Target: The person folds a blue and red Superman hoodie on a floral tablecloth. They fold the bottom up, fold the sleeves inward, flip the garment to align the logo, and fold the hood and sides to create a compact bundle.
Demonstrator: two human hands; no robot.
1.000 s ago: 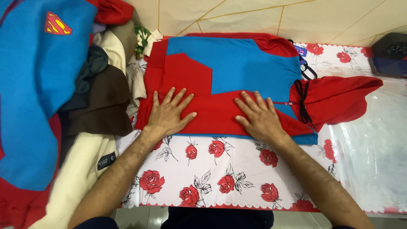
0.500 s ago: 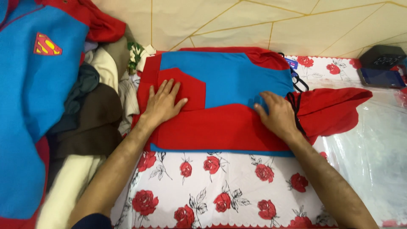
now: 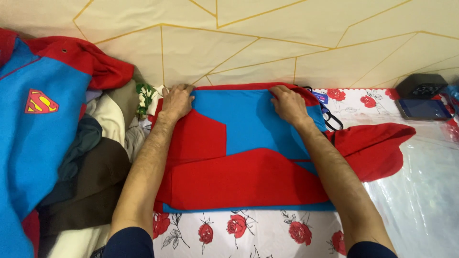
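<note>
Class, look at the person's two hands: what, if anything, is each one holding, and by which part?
Both grip the red and blue garment at its far edge by the wall: the left hand at the far left corner, the right hand near the far right corner.

Matt red-and-blue cloth hoodie [image 3: 239,157], glossy clear plastic sheet [image 3: 420,191] over rose-printed tablecloth [image 3: 267,234], smooth matt wall [image 3: 287,43]

left hand [image 3: 177,101] | right hand [image 3: 288,103] | both gripping red-blue garment [image 3: 248,157] far edge

fingertips [image 3: 184,88] tucked under garment [image 3: 248,162] edge
</note>
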